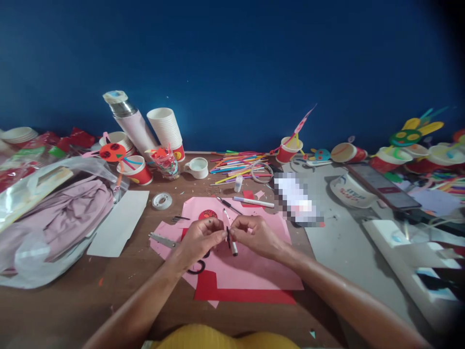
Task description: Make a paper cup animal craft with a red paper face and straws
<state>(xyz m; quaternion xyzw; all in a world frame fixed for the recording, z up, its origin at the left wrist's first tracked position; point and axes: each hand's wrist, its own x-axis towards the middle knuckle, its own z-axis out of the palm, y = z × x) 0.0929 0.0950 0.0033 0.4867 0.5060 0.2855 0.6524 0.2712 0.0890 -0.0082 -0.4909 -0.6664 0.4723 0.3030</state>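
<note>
My left hand (205, 237) and my right hand (256, 235) meet above the pink paper (261, 269). Thumb and fingers of both are pinched on a small thin black strip (228, 234); its kind is not clear. Directly behind and below it a white marker (234, 248) with a dark end points away from me; whether it rests on the paper or is touched by the fingers I cannot tell. Scissors (163, 239) lie partly under my left hand, black handles toward me. A red round piece with dark markings (208, 214) shows just beyond that hand.
Red paper (254, 295) sticks out below the pink sheet. Beyond are a pen (254, 201), a small bottle (238, 183), colourful sticks (236, 167), a tape roll (162, 201) and stacked paper cups (165, 131). A phone (298, 198) lies right, a plastic bag (72, 218) left.
</note>
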